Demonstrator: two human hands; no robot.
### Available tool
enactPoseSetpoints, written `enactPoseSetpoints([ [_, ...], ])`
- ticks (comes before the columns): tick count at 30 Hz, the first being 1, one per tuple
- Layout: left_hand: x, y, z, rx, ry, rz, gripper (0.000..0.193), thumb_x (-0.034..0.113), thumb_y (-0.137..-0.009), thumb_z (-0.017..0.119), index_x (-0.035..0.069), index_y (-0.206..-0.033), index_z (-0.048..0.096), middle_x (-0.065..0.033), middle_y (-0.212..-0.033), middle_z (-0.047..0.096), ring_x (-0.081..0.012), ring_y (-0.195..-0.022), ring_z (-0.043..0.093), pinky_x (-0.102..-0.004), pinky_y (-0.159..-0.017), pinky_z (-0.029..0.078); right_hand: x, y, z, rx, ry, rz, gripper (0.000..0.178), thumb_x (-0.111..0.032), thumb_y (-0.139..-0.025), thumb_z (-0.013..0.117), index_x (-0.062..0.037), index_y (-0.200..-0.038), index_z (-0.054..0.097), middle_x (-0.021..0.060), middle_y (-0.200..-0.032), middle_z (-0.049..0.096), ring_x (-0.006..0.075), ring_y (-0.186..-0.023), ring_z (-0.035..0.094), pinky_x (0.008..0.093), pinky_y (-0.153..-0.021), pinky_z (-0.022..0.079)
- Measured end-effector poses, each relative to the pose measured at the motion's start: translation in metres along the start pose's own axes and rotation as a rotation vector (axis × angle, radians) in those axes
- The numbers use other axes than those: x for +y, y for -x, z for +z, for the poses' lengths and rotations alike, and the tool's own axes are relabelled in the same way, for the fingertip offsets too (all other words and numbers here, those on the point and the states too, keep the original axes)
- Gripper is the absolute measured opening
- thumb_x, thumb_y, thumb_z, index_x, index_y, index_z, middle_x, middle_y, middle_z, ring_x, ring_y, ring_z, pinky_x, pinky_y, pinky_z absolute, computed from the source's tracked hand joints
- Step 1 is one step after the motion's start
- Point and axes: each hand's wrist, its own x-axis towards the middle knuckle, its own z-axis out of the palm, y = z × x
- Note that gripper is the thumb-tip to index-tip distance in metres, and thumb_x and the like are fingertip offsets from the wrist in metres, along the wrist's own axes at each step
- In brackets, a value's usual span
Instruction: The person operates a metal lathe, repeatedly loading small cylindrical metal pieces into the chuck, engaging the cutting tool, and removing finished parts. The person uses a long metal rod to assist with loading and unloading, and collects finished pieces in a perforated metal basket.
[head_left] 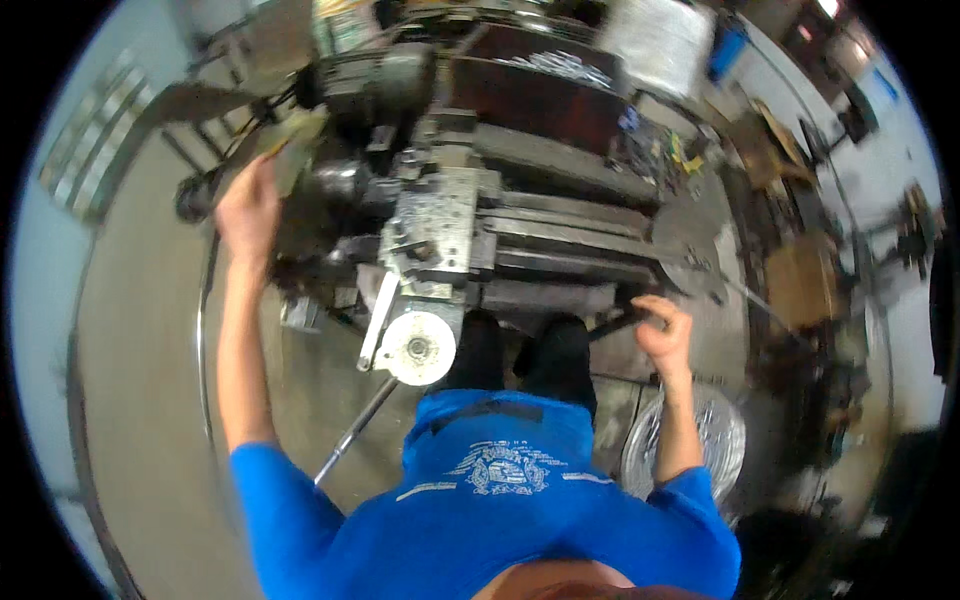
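Observation:
In front of me is a metal lathe with a chuck (340,185), a blocky tool post (440,215) on its carriage and a pale round handwheel (418,348). My left hand (250,212) is raised at the machine's left end, beside the headstock. Its fingers are closed around a small yellowish thing, too blurred to name. My right hand (668,338) hovers to the right of my legs with curled fingers and the thumb apart; nothing shows in it. A dark lever (615,325) lies just left of its fingertips.
Lathe bed rails (570,235) run right from the carriage. A dark tray (530,95) with metal pieces sits behind them. On the floor by my right forearm is a round silvery coil or basin (722,440). A metal rod (355,430) slants below the handwheel; cardboard boxes (805,280) stand right.

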Motion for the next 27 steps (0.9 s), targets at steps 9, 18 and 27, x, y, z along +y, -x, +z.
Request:
enactPoseSetpoints([
  [9, -0.109, 0.003, -0.027, -0.562, -0.08, -0.154, 0.048, 0.039, -0.093, 0.047, 0.006, -0.129, 0.048, -0.0142, -0.128, 0.051, -0.024, -0.117, 0.049, -0.0319, -0.095, 0.038, 0.097, 0.142, -0.102, 0.227, 0.435, 0.578, 0.034, -0.016, -0.059, 0.059, -0.0016, -0.087, 0.068, 0.0133, -0.107, 0.061, 0.0331, -0.095, 0.059, 0.0365, -0.081, 0.047],
  [18, -0.045, 0.024, -0.058, -0.435, -0.042, -0.277, 0.062, 0.048, -0.091, 0.045, 0.001, -0.131, 0.043, -0.0175, -0.118, 0.056, -0.0231, -0.085, 0.059, -0.03, -0.064, 0.05, 0.17, 0.25, -0.105, 0.102, 0.631, 0.807, 0.042, -0.018, -0.058, 0.06, -0.0069, -0.098, 0.068, 0.0183, -0.082, 0.065, 0.0299, -0.079, 0.063, 0.0354, -0.073, 0.05],
  [27, -0.031, 0.047, -0.088, -0.586, -0.003, -0.306, 0.052, 0.042, -0.089, 0.052, 0.003, -0.124, 0.052, -0.007, -0.075, 0.058, -0.0121, -0.062, 0.052, -0.0269, -0.055, 0.046, 0.204, 0.201, -0.088, -0.345, 0.877, 0.838, 0.029, -0.019, -0.061, 0.06, -0.001, -0.082, 0.068, 0.02, -0.095, 0.064, 0.033, -0.091, 0.062, 0.0385, -0.082, 0.049],
])
